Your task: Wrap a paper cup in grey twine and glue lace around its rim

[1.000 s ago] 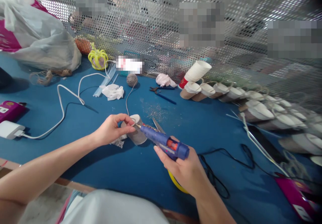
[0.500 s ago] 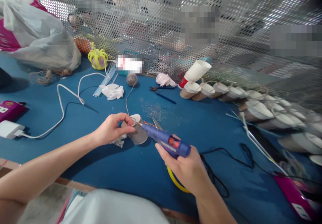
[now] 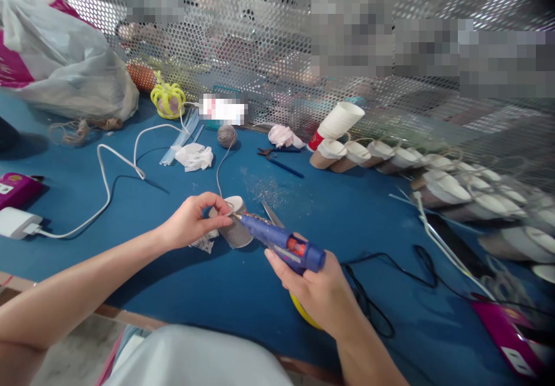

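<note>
In my right hand (image 3: 318, 290) is a blue hot glue gun (image 3: 275, 240), its nozzle pointing left at a small paper cup. The paper cup (image 3: 237, 236) stands upside down on the blue table, its side grey and its base white. My left hand (image 3: 202, 218) is closed in a pinch on grey yarn (image 3: 218, 172) beside the cup's upper edge, close to the nozzle. That yarn leads back to a grey yarn ball (image 3: 226, 136). Under the glue gun lie scissors (image 3: 272, 215) with a yellow handle, partly covered by my right hand.
Several wrapped cups (image 3: 446, 192) line the right side near a stack of white cups (image 3: 342, 119). Pliers (image 3: 281, 162), crumpled tissue (image 3: 194, 157) and glue sticks (image 3: 176, 148) lie behind. A black cord (image 3: 385, 259) trails right; a white cable (image 3: 104, 184) runs left. A perforated metal screen (image 3: 269, 45) stands behind.
The glue gun and my right hand have shifted very slightly left. My left hand keeps its pinch on the yarn at the cup.
</note>
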### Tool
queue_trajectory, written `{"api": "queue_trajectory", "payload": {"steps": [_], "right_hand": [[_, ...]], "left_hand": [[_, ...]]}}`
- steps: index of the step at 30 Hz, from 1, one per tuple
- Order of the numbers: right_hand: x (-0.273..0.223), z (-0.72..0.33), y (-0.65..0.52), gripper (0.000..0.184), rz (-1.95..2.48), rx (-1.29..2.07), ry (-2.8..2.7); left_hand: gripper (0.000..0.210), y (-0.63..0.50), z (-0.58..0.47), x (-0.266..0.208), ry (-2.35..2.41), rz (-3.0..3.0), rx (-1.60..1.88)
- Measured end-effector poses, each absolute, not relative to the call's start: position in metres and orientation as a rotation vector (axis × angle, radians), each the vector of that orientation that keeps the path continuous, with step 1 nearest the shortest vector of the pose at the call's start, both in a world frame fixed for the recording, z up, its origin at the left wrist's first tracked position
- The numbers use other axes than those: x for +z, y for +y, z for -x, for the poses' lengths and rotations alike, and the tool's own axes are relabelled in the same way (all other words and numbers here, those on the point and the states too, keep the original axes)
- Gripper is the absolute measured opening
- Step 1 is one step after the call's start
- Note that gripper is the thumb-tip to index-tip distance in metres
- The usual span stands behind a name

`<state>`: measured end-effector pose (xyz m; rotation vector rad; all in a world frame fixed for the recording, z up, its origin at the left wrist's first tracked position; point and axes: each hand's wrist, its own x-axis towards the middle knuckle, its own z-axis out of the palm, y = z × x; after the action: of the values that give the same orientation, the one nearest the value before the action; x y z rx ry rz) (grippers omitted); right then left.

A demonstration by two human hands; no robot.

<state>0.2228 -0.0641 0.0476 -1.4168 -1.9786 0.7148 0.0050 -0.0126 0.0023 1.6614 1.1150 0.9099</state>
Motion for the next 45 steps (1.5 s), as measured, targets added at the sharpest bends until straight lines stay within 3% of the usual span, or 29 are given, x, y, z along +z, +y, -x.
{"api": "queue_trajectory", "payload": {"steps": [12,19,45], "right_hand": [[0.0456,-0.2229,-0.0652,0.012,1.419,0.704,-1.963],[0.0502,-0.2245,-0.0625,0.015,1.389,0.525,-1.995],[0.0514,-0.2213,-0.0658,0.013,1.415,0.661,-1.984]], "left_hand": [[0.016,-0.0123,-0.0047,0.0031,1.114,-1.696,0.923],[0.015,-0.0124,-0.0038,0.0042,1.090,-1.692,0.924],[0.017,-0.0119,-0.0034,0.0050,1.116,-1.675,0.871]]}}
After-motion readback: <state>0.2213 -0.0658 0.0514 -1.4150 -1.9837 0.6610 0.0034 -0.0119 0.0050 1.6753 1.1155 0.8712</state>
